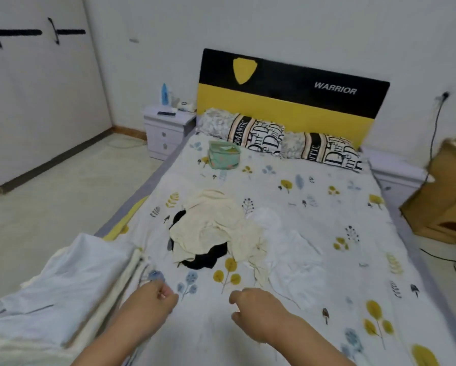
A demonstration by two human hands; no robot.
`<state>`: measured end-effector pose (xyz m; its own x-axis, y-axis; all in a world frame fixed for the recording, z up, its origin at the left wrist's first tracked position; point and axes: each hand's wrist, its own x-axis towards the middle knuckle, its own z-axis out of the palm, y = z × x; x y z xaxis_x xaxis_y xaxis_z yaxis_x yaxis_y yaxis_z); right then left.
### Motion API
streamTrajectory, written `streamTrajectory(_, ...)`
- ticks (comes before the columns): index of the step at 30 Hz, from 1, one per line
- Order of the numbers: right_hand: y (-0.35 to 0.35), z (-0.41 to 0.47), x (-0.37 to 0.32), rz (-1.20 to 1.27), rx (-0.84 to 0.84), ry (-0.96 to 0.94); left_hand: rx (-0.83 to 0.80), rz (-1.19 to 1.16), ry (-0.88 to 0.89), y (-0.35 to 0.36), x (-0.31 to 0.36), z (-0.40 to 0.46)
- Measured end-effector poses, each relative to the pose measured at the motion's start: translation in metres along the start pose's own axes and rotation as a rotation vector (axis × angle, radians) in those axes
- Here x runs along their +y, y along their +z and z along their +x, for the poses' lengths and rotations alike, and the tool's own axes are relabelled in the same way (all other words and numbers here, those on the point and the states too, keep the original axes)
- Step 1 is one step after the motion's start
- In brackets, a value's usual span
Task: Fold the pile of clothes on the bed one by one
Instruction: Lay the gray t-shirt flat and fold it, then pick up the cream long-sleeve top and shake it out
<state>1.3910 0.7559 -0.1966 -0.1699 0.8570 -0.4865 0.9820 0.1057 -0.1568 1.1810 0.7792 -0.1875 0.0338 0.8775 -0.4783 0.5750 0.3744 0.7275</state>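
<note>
A loose pile of clothes lies mid-bed: a cream garment [213, 225] on top, a black garment [208, 258] under it, and a white garment [293, 249] spread to its right. A stack of folded pale blue and cream clothes [63, 286] sits at the bed's near left corner. My left hand [155, 297] hovers over the sheet just right of that stack, fingers curled, holding nothing. My right hand [256, 305] hovers near the front of the bed below the pile, fingers loosely bent and empty. Both hands are apart from the pile.
The bed [327, 207] has a white leaf-print sheet, two patterned pillows [258, 136] and a small green pouch [224, 154] near the headboard. A white nightstand [166, 128] stands at the left, cardboard boxes [446, 202] and cables at the right.
</note>
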Motion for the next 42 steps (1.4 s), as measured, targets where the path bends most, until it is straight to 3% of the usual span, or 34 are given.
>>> streamTrajectory(9,0.033,-0.036,0.139,0.131,-0.054,0.203,-0.128,0.273,0.101,0.126,0.054,0.028)
streamTrajectory(20,0.119,0.015,0.252,0.218,-0.129,0.443,-0.162,0.545,0.157,0.235,0.042,0.121)
streamTrajectory(28,0.156,0.11,0.26,0.19,-0.013,0.477,-0.059,0.799,0.272,0.249,-0.005,0.237)
streamTrajectory(34,0.167,0.205,0.244,0.161,0.153,0.33,0.148,1.051,0.277,0.223,-0.039,0.327)
streamTrajectory(38,0.178,0.257,0.231,0.144,0.176,0.241,0.137,1.261,0.192,0.204,-0.054,0.372)
streamTrajectory(42,0.191,0.28,0.223,0.045,0.097,0.204,0.076,1.416,0.224,0.193,-0.066,0.398)
